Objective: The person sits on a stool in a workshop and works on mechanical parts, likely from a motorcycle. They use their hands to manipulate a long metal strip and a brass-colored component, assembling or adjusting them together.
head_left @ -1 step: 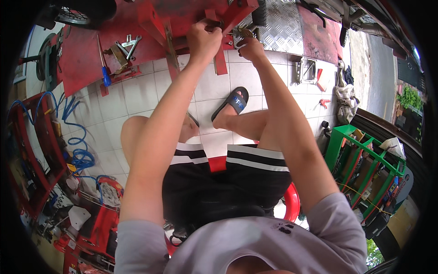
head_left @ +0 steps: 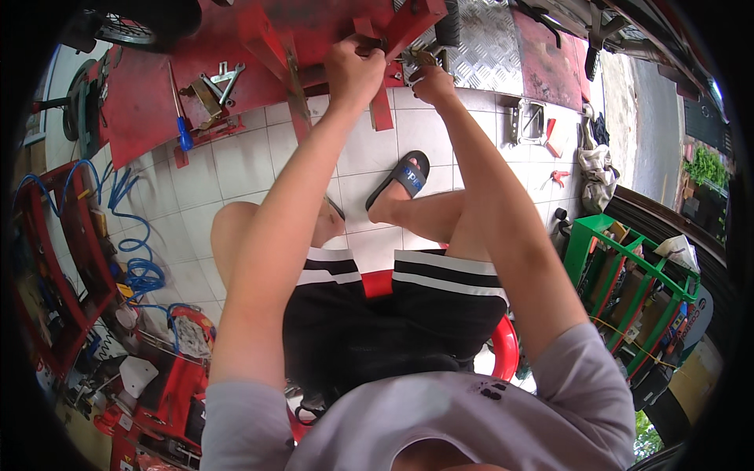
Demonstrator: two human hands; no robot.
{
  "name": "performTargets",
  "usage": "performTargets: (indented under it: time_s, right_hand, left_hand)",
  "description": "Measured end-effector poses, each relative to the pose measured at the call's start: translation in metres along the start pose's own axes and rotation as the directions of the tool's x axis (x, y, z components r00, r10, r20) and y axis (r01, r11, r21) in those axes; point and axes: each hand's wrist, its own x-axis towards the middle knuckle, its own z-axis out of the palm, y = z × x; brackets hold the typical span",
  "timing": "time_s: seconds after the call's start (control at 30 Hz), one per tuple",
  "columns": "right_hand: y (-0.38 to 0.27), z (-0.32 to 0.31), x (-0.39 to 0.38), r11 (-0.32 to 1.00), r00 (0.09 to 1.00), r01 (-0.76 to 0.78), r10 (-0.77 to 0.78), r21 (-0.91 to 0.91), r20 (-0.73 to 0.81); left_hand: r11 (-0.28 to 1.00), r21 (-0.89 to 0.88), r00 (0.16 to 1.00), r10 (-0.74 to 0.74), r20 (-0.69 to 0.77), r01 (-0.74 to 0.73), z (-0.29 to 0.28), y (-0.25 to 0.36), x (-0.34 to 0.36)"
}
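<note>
Both my arms reach forward to a red metal frame (head_left: 263,39) at the edge of a low red platform (head_left: 145,94). My left hand (head_left: 355,72) is closed against an upright of this frame, its fingers bent round something dark that I cannot make out. Just to its right, my right hand (head_left: 433,83) is also closed, with fingers curled in beside a small brownish metal part (head_left: 425,59). Whatever sits inside the right fingers is hidden. A small gap separates the two hands.
On the platform's left lie a blue-handled screwdriver (head_left: 184,135) and spanners (head_left: 230,85). Tread plate (head_left: 491,47) covers its right part. A coiled blue hose (head_left: 143,273) is at left, a green rack (head_left: 587,243) at right. A red-handled tool (head_left: 558,177) lies on the tiles.
</note>
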Motion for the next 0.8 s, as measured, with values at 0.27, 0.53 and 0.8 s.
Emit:
performTargets:
  time_s: [0.27, 0.53, 0.8]
  right_hand:
    - [0.062, 0.063, 0.059, 0.989, 0.95, 0.131, -0.103, 0.075, -0.295]
    - [0.047, 0.071, 0.069, 0.978, 0.939, 0.208, -0.208, -0.03, -0.273]
    - [0.004, 0.064, 0.068, 0.982, 0.954, 0.19, -0.18, 0.02, -0.24]
  left_hand:
    - [0.996, 0.061, 0.998, 0.064, 0.023, -0.065, 0.0, 0.004, 0.001]
    - [0.995, 0.096, 0.997, 0.009, 0.07, -0.016, -0.005, 0.011, 0.001]
    - [0.992, 0.087, 0.993, 0.083, 0.089, -0.091, -0.007, 0.015, 0.003]
